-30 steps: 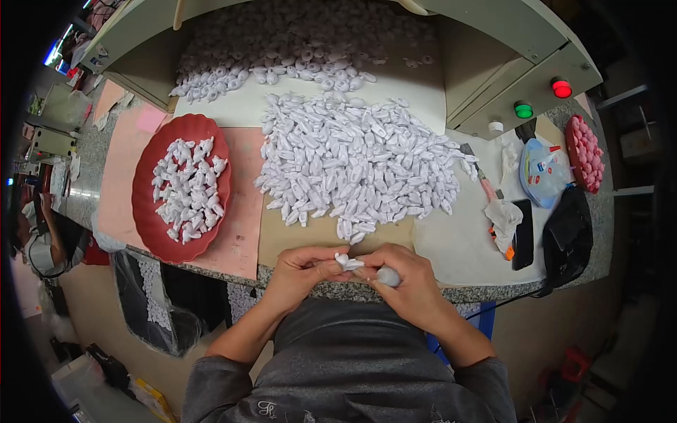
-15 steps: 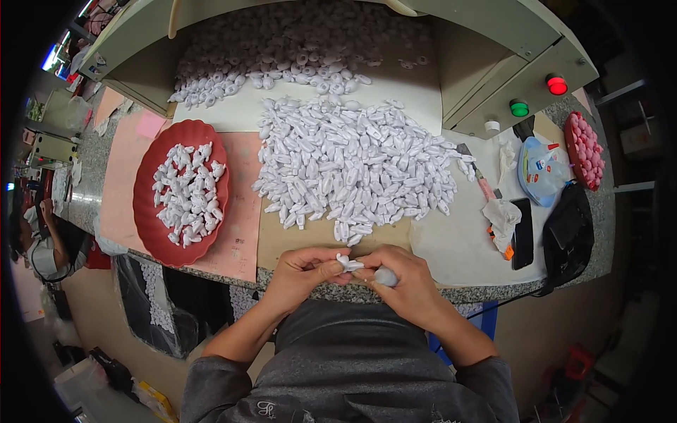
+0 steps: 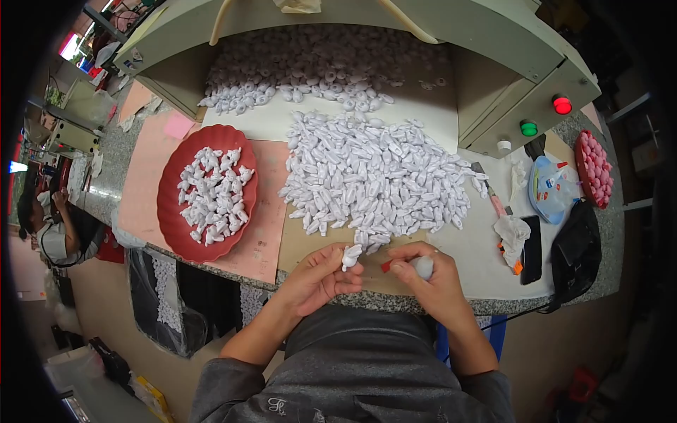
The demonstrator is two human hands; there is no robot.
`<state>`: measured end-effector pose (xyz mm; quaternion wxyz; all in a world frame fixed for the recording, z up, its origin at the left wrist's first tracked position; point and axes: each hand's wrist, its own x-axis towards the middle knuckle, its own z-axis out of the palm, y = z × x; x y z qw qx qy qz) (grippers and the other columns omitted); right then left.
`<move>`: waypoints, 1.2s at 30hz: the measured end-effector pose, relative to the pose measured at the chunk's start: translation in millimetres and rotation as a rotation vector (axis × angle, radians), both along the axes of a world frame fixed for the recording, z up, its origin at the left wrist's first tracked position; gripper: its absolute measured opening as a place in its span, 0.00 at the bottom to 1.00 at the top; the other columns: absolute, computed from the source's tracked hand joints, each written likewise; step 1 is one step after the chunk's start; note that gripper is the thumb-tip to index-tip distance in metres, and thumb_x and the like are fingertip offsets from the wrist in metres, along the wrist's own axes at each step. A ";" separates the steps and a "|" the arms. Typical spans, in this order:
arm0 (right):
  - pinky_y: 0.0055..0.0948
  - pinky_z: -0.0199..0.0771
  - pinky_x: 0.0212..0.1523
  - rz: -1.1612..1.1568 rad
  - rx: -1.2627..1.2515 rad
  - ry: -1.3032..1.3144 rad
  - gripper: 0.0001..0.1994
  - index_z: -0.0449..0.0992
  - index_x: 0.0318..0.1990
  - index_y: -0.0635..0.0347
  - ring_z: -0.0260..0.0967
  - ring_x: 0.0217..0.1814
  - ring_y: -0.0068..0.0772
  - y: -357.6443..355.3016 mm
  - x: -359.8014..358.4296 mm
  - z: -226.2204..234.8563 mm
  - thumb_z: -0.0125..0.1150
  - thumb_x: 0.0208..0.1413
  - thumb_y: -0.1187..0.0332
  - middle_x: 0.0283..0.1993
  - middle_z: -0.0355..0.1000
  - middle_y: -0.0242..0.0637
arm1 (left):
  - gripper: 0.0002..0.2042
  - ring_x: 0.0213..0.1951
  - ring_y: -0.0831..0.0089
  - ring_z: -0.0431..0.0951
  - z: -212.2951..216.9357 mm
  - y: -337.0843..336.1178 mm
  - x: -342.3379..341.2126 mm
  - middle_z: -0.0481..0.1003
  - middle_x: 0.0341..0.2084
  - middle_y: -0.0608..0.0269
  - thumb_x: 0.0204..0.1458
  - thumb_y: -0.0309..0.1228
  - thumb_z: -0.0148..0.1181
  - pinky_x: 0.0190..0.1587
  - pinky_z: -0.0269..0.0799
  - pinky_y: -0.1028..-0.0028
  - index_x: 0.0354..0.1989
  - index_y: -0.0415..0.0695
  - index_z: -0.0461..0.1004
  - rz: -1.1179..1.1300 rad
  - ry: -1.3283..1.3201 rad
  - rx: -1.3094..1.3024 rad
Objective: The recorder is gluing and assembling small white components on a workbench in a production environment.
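Note:
Between the thumb and fingers of my left hand (image 3: 326,278) is a small white plastic figure piece (image 3: 350,257), held upright at the table's front edge. My right hand (image 3: 438,280), a short way to the right, is closed around a small whitish squeeze bottle (image 3: 423,266); its red tip (image 3: 386,266) points toward the left hand. Just beyond both hands spreads a large heap of white plastic parts (image 3: 374,176). Left of the heap stands a red scalloped tray (image 3: 171,211) with several assembled white figures (image 3: 215,187) in it.
A grey cabinet (image 3: 486,106) with red and green lights arches over more white parts (image 3: 303,92). At right lie a blue dish (image 3: 539,204), crumpled tissue (image 3: 513,236), a phone (image 3: 532,254), a black bag (image 3: 575,247) and a tray of pink pieces (image 3: 596,169). Another person (image 3: 60,225) sits far left.
My hands have drawn apart. The right has moved away with the bottle, uncovering its red tip, while the left keeps the white piece, now turned upright. The whole view has shifted slightly.

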<state>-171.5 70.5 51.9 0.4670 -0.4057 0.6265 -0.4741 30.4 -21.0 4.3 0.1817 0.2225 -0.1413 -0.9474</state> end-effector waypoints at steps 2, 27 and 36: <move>0.20 0.67 0.35 0.014 -0.035 0.027 0.09 0.73 0.41 0.66 0.67 0.33 0.18 6.1 -11.0 -3.5 0.57 0.53 0.72 0.34 0.72 0.33 | 0.12 0.36 0.70 0.77 12.7 -7.7 7.9 0.75 0.36 0.55 0.58 0.31 0.49 0.41 0.76 0.72 0.48 0.39 0.66 0.095 -0.066 -0.188; 0.14 0.61 0.25 -0.244 -0.087 0.058 0.16 0.65 0.48 0.64 0.59 0.27 0.14 46.4 -43.9 -6.5 0.51 0.56 0.64 0.33 0.70 0.32 | 0.09 0.40 0.59 0.72 38.1 -218.9 -112.3 0.72 0.31 0.57 0.41 0.28 0.61 0.43 0.68 0.65 0.34 0.45 0.77 -0.222 -0.732 -2.334; 0.15 0.62 0.29 -0.275 -0.098 0.107 0.16 0.61 0.47 0.61 0.61 0.32 0.16 41.1 -32.0 -6.5 0.56 0.53 0.70 0.33 0.68 0.31 | 0.14 0.27 0.75 0.72 59.6 -142.9 -90.5 0.72 0.25 0.61 0.55 0.31 0.52 0.31 0.69 0.76 0.49 0.43 0.66 0.171 -0.394 -1.434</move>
